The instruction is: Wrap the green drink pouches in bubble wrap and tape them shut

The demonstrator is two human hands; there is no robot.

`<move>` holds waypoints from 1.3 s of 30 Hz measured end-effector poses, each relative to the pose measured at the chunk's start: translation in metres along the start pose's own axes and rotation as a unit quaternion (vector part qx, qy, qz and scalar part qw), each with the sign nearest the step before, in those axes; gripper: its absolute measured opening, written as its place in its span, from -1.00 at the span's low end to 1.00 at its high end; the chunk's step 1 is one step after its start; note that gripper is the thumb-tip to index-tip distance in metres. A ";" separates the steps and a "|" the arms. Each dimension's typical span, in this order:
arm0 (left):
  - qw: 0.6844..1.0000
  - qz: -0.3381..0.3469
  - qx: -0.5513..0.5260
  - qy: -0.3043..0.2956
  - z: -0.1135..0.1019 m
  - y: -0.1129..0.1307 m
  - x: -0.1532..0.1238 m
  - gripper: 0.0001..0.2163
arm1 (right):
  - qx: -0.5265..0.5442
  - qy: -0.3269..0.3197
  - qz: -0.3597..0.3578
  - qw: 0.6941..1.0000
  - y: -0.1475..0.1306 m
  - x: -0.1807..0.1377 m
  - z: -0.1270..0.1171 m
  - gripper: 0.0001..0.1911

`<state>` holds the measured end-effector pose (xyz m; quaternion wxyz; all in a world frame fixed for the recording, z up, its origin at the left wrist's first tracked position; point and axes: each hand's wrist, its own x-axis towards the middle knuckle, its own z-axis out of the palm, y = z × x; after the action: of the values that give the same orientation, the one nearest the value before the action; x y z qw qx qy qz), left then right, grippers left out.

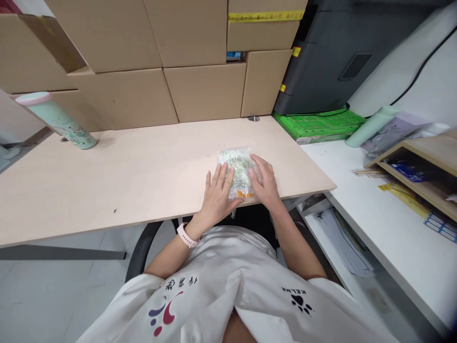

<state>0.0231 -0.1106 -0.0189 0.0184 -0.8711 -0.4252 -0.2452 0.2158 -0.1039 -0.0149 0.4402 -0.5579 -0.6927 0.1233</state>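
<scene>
A clear, crinkled plastic packet (238, 164) with whitish-green contents lies flat near the front edge of the wooden table (153, 166). An orange patch shows at its lower edge. My left hand (218, 193) rests on the packet's left side, palm down and fingers spread. On the right side, my right hand (264, 183) lies along the packet's edge, thumb and fingers apart and slightly bent. Both hands cover parts of the packet, so its side edges are partly hidden.
Cardboard boxes (205, 93) are stacked along the table's back. A mint tumbler (64, 121) stands at the left. To the right are a dark grey machine (332, 62), a bright green box (317, 125), another mint bottle (373, 126) and a wooden shelf unit (433, 152) on a white desk.
</scene>
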 end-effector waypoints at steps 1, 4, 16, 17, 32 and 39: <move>1.000 0.004 -0.011 0.006 -0.001 0.000 0.001 -0.14 | 0.009 0.031 0.025 0.999 0.000 -0.006 -0.003 -0.45; 0.997 -0.001 -0.066 0.034 -0.001 0.002 0.005 -0.12 | 0.028 0.056 0.064 0.996 -0.004 -0.018 -0.012 -0.53; 0.876 -0.197 -0.432 0.081 -0.015 0.002 -0.026 -0.27 | 0.137 -0.146 -0.121 0.972 -0.083 0.016 0.014 -0.52; 0.871 -0.198 -0.445 0.058 -0.018 -0.004 -0.031 -0.28 | 0.123 -0.168 -0.140 0.968 -0.084 0.016 0.022 -0.52; 0.933 -0.197 -0.274 0.126 -0.037 -0.027 -0.041 -0.51 | 0.016 -0.105 0.045 0.993 -0.030 0.013 0.036 -0.54; 0.782 -0.291 -0.543 0.093 -0.022 -0.031 -0.019 -0.28 | 0.174 -0.049 0.015 0.983 -0.053 0.020 0.037 -0.50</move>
<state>-0.0191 -0.1102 -0.0136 -0.4906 -0.5448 -0.4507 -0.5093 0.1532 -0.0931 0.0080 0.4942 -0.4764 -0.6728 0.2760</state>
